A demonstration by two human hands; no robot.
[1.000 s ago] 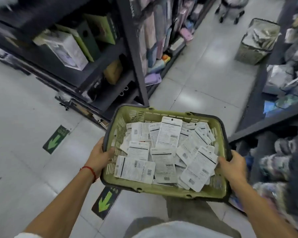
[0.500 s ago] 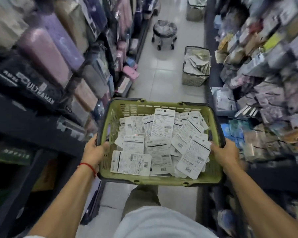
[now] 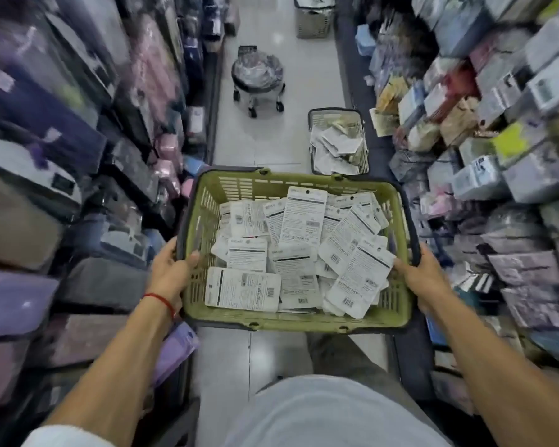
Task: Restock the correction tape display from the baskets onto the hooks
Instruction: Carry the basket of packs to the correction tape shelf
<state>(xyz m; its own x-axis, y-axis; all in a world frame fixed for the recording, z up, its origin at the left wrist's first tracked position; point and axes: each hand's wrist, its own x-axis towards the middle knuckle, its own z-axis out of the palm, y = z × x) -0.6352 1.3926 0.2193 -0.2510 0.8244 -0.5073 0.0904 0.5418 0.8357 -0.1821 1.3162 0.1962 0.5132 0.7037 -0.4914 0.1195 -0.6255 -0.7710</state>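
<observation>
Motion blur smears the packed shelves at left (image 3: 62, 175) and the shelves at right (image 3: 504, 130), leaving the goods there unreadable. Print on the white packets (image 3: 299, 253) heaped in the green basket (image 3: 291, 321) is too small to make out, and lower packets lie buried under the top layer. The fingers of the left hand (image 3: 171, 274) and right hand (image 3: 425, 279) curl out of sight over the basket's side rims. A far basket (image 3: 315, 17) is cut off by the top edge; the contents of the nearer floor basket (image 3: 338, 143) are a pale jumble. Both forearms run off the bottom edge.
</observation>
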